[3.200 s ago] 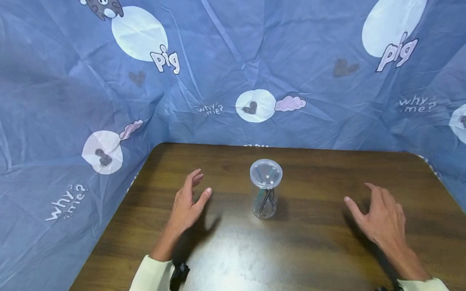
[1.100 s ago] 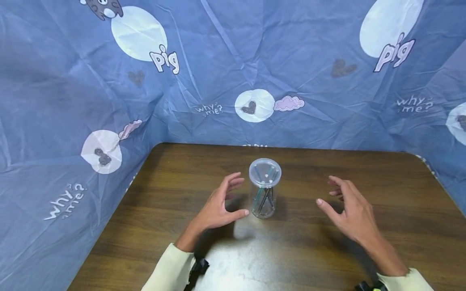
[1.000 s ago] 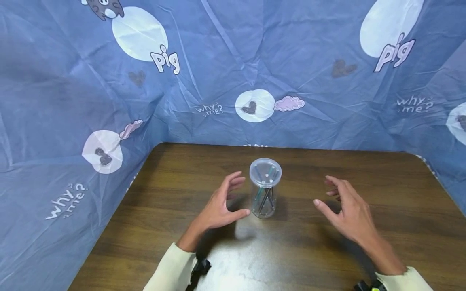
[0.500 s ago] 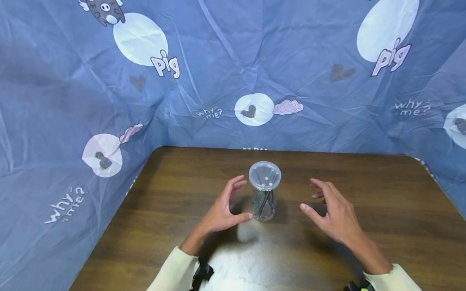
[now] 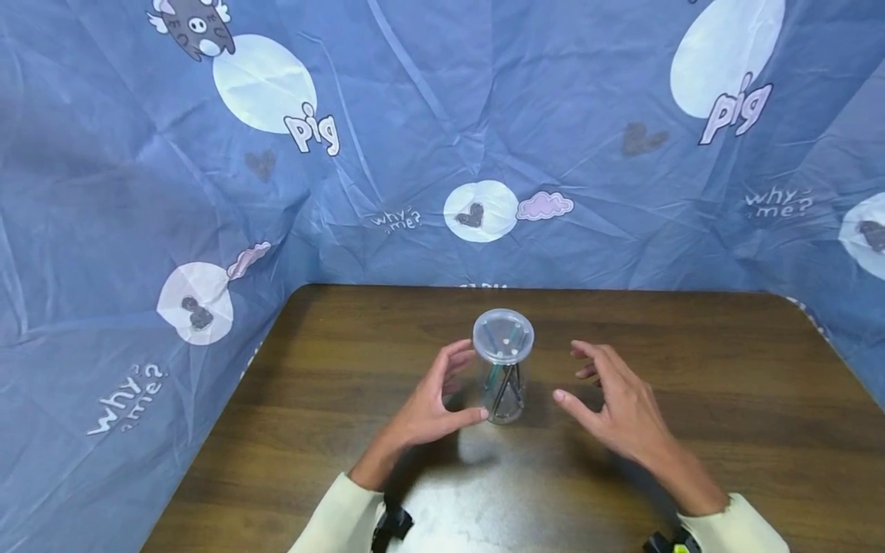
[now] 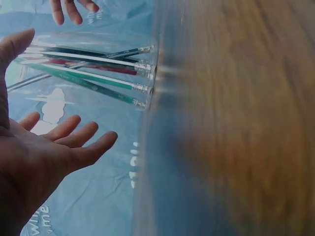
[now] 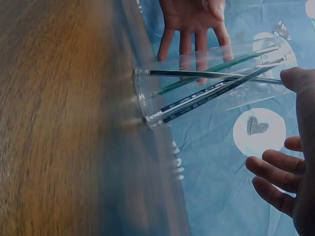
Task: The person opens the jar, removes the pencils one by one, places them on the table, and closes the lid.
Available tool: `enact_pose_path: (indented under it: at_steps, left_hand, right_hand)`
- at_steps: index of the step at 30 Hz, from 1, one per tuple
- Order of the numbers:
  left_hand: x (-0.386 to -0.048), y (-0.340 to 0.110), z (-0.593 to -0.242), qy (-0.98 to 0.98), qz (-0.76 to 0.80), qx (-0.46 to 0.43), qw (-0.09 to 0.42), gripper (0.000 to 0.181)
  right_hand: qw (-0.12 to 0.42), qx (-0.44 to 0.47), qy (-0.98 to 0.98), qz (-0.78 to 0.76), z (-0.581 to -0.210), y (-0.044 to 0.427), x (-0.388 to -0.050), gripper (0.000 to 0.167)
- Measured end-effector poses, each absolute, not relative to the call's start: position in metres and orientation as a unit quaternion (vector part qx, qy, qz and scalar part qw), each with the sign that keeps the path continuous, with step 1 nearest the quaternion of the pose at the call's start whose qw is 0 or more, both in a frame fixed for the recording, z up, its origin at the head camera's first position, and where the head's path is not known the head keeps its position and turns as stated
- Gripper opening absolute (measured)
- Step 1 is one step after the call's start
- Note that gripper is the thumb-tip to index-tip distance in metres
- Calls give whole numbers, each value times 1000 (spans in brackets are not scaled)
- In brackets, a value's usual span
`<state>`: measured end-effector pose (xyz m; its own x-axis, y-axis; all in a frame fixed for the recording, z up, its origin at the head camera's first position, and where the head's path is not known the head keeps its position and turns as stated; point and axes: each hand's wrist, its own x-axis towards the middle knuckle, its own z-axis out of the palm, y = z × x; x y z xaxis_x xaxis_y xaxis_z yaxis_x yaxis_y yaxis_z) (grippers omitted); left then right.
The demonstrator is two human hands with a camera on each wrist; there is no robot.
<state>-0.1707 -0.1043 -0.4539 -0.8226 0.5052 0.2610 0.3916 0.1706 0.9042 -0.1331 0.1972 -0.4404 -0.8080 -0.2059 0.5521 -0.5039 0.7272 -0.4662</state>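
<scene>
A clear plastic jar (image 5: 504, 338) with a translucent lid stands upright on the table. Several pencils (image 7: 206, 96) lean inside it, dark and green ones, and the left wrist view also shows something red among them. My left hand (image 5: 432, 403) is spread close by the jar's left side, thumb near the base; whether it touches cannot be told. On the other side my right hand (image 5: 622, 407) hangs a short way off, fingers apart and holding nothing. Both palms face the jar, as the left wrist view shows with the left hand (image 6: 44, 152).
The brown wooden table (image 5: 332, 346) has rounded far corners. A blue printed cloth (image 5: 387, 153) hangs behind it and along its sides. Dark wrist straps with devices (image 5: 392, 526) sit at the sleeve cuffs.
Both hands have moved inward toward the jar, the left from the left and the right from farther right. The jar stays in place; the head view has tilted up slightly.
</scene>
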Motion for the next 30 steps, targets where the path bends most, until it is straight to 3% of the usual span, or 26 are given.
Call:
enact_pose_path:
  at_steps: [8, 17, 30]
  left_hand:
    - [-172, -101, -453, 784, 557, 266, 64, 89]
    - [-168, -93, -455, 776, 560, 266, 114, 85]
    - [-170, -87, -458, 779, 563, 260, 91, 82]
  right_hand:
    - [239, 201, -895, 319, -439, 192, -136, 70]
    - [237, 207, -896, 314, -440, 187, -135, 71]
    - [238, 218, -886, 332, -433, 177, -143, 75]
